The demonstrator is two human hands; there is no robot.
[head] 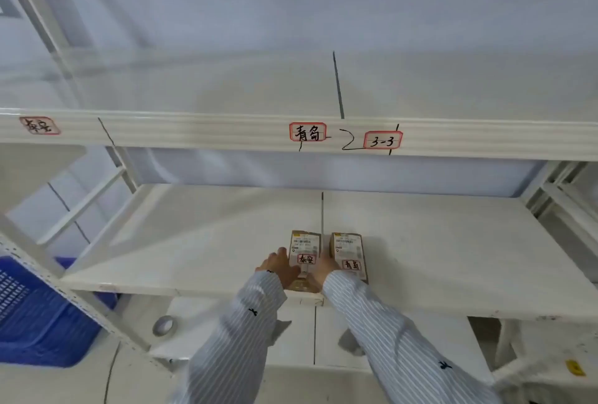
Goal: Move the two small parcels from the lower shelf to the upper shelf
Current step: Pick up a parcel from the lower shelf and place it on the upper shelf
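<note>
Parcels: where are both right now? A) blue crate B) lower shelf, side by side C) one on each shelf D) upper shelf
B: the left parcel and right parcel both lie on the lower shelf, with both hands at the left one.

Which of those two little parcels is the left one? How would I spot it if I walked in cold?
Find the lower shelf of the white rack. Near its front edge lie two small brown parcels side by side. The left parcel has both hands at it, unlike the right parcel.
</note>
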